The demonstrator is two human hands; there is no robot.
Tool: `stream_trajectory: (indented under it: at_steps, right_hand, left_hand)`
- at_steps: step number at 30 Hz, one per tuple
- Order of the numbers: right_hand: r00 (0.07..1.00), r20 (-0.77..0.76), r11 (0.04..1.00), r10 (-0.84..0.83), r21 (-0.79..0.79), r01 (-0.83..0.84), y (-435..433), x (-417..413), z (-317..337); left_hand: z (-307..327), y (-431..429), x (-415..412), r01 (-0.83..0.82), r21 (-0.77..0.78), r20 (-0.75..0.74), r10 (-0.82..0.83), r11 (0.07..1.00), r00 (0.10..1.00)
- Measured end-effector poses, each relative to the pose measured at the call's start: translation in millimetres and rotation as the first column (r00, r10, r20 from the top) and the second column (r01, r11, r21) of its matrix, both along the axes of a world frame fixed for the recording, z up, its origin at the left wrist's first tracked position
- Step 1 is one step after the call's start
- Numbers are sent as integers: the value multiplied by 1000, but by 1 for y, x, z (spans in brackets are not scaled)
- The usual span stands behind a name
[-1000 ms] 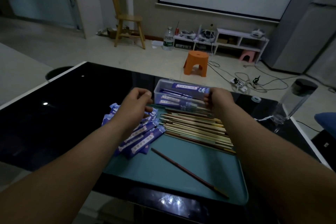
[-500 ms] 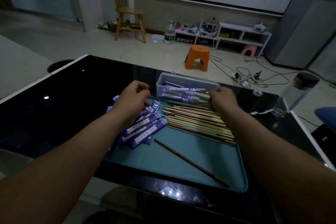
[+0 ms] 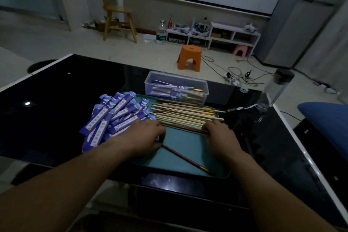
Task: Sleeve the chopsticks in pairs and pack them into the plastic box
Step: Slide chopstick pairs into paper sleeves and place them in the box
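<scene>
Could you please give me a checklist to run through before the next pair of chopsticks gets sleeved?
1. Plastic box open, with room left: ok.
2. Purple sleeves piled beside the left hand: ok.
3. Loose chopsticks lying parallel on the tray: ok.
4. Right hand gripping exactly two chopsticks: cannot tell; its fingers cover the pile's near ends.
5. Dark chopstick gathered with the rest: not ok; it lies alone, slanted, nearer the tray's front.

My left hand [image 3: 145,137] covers one end of the lone dark chopstick [image 3: 184,158]. My right hand [image 3: 220,135] hides its fingertips among the chopsticks [image 3: 180,117] (pinching or not, I can't tell). The print on the sleeves [image 3: 113,113] is too small to read.
</scene>
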State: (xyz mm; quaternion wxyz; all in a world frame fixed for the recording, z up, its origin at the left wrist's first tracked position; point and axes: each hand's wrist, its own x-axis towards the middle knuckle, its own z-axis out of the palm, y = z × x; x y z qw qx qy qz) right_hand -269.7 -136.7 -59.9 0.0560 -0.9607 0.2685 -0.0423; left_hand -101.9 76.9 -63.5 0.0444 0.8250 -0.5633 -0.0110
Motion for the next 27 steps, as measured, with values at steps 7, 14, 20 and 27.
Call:
stream_trajectory:
  at_steps: [7,14,20,27]
  right_hand:
    - [997,5,997,74,-40,-73,-5,10,-2]
    - [989,31,989,144,19,-145,-4,-3,8]
    - [965,83,938,247,229,-260,18,-9,19]
    - [957,286,852,46,489,-187,33,-3,18]
  left_hand:
    - [-6,-9,-2,53,-32,40,-52,998,998]
    - [-6,9,-6,60,-173,82,-46,983,996]
    - [2,23,-12,4,-153,19,-1,988,1000]
    - [12,29,-9,-78,-158,-258,35,984,966]
